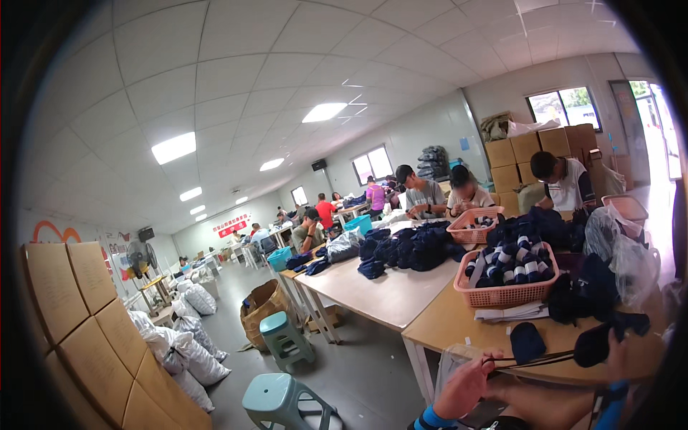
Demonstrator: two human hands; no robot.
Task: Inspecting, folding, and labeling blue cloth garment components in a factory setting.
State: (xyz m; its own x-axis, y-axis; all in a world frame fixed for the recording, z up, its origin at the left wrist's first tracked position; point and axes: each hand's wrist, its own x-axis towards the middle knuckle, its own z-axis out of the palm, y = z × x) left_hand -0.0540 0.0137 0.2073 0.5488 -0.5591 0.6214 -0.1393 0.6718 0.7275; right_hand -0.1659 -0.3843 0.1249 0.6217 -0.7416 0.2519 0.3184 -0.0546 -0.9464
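Note:
At the lower right, my left hand (464,387) is closed in a pinch on thin dark cords (534,360). The cords stretch over the table edge toward a rounded navy cloth piece (593,345). My right hand (616,352) is closed at the right side of that cloth, its fingers partly hidden. Another navy cloth piece (527,342) lies flat on the wooden table (437,324), just beyond the cords. Behind it rests a stack of white paper strips (510,312). A pink basket (505,292) holds several navy rolled bundles with white bands.
A navy cloth pile (416,247) and a second pink basket (466,235) occupy the tables. Clear plastic bags (634,265) crowd the right side. Several people sit working across the table. Green stools (287,401), a large brown sack (265,308) and stacked cartons (93,344) stand to the left.

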